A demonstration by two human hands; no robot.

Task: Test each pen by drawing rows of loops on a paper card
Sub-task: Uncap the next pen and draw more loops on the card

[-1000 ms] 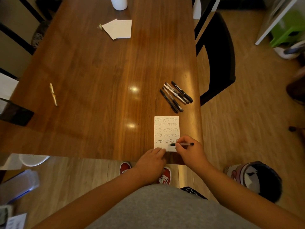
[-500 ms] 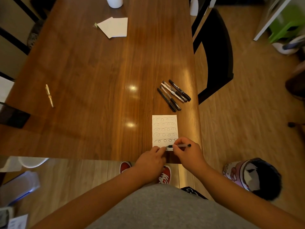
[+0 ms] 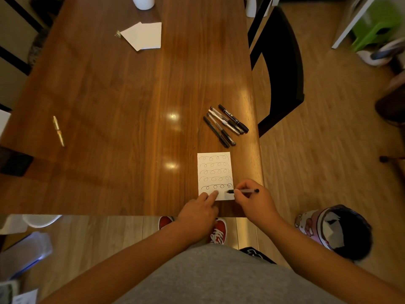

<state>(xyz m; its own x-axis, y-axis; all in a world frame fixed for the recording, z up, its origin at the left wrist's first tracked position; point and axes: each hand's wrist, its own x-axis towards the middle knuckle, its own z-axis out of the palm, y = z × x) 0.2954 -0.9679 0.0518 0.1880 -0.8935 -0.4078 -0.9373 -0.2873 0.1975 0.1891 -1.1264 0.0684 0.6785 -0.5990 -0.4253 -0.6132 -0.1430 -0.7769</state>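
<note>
At the near edge of the worktop, the right fingers are curled round a thin pen and pinch it. Its dark tip is low on the card, just under the last row. The left fingers are straight and press the card's bottom edge flat; they hold nothing. The card lies close to the worktop's front corner, with five rows of loops and only a small white strip left. A new row may not fit there, or may run off onto the wood. The left fingers sit right where more loops would go, so they could smear wet ink. The card is thin, smooth paper on shiny hard wood, so it could slide if the press lets go. The other pens, long, round and slick, lie side by side just past the card and could roll.
</note>
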